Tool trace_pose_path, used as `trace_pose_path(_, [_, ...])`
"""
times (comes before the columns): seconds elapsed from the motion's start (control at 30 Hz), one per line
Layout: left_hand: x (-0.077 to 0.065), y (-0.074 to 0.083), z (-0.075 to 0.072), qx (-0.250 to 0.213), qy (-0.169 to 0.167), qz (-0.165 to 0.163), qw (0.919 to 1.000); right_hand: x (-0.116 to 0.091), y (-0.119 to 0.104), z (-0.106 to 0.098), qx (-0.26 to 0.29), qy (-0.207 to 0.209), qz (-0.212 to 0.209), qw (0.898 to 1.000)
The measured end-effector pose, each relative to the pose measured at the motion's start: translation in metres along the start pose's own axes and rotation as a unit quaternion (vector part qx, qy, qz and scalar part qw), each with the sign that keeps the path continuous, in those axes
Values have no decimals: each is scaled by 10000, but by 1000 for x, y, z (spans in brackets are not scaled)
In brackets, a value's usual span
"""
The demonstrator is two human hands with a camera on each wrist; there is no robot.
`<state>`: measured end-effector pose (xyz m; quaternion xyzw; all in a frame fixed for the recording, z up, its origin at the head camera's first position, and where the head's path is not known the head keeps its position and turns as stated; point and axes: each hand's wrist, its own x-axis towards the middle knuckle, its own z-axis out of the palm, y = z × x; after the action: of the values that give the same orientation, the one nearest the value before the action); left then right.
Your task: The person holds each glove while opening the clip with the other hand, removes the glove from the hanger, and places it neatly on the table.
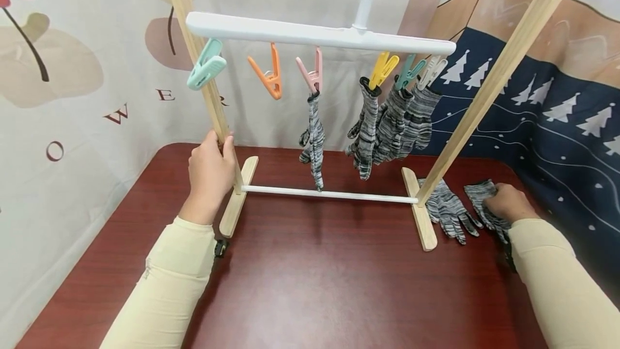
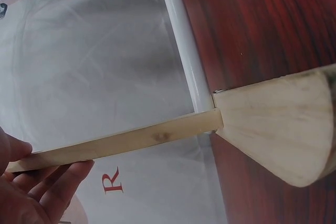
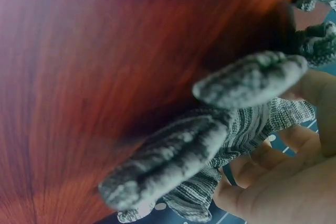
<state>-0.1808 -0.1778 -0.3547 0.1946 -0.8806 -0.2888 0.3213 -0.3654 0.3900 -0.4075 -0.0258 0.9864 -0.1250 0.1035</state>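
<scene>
My left hand (image 1: 211,168) grips the left wooden post (image 1: 213,106) of a drying rack; in the left wrist view, its thumb and fingers lie on either side of that post. At the table's right, my right hand (image 1: 511,203) holds a grey-black knit glove (image 1: 484,198), whose fingers (image 3: 168,156) dangle in the right wrist view. Left of it, another knit glove (image 1: 448,209) lies flat by the rack's right foot. Several like gloves hang from clothespins: one (image 1: 316,139) under a pink clip (image 1: 312,71), others (image 1: 387,123) under yellow, teal and white clips.
The white hanger bar (image 1: 319,34) also carries an orange clothespin (image 1: 268,74) and a mint clothespin (image 1: 206,66), neither holding a glove. A white lower rod (image 1: 329,195) joins the rack's feet. The dark red table (image 1: 310,284) meets printed curtains behind.
</scene>
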Motion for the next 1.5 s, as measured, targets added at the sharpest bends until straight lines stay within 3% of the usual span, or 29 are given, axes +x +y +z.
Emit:
trace_pose_path(0.53, [1, -1, 1, -9, 82, 84, 9999, -5, 4, -3, 27, 101, 127, 9999])
trace_pose_path(0.77, [-2, 0, 0, 1, 86, 53, 9999, -14, 5, -3, 142, 482, -11, 9987])
trace_pose_path(0.93, [-3, 0, -1, 18, 56, 12, 10000, -24, -8, -3, 345, 1063, -216, 9935])
trace_pose_path(1.07, [-4, 0, -2, -1, 34, -15, 10000, -33, -25, -2, 697, 1638, -569, 9824])
trace_pose_path(1.3, [-3, 1, -2, -49, 72, 44, 10000, -54, -56, -4, 1472, 2293, -1083, 9560])
trace_pose_path(1.5, [-2, 1, -1, -83, 113, 68, 9999, -78, -83, -6, 2016, 3114, -1406, 9180])
